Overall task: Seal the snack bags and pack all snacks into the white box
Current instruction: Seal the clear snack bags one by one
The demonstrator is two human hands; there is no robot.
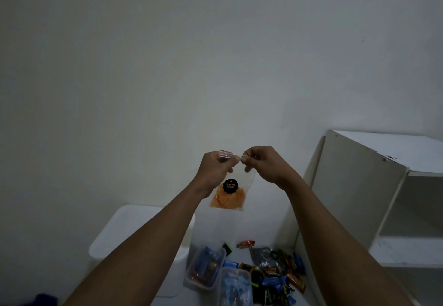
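Observation:
I hold a clear snack bag (pixel 227 195) of orange chips with a round black label up in front of the wall. My left hand (pixel 215 169) pinches the bag's top left corner and my right hand (pixel 261 164) pinches the top right, fingertips almost touching along the top strip. The bag hangs below both hands. Below lies a white box (pixel 134 233) with its lid on, at the lower left. A pile of wrapped snacks (pixel 278 272) is spread on the floor at the lower centre.
Two clear plastic tubs (pixel 206 269) holding wrapped snacks stand between the white box and the pile. A white open shelf unit (pixel 374 190) stands at the right against the plain wall. Something dark blue (pixel 43 299) shows at the bottom left edge.

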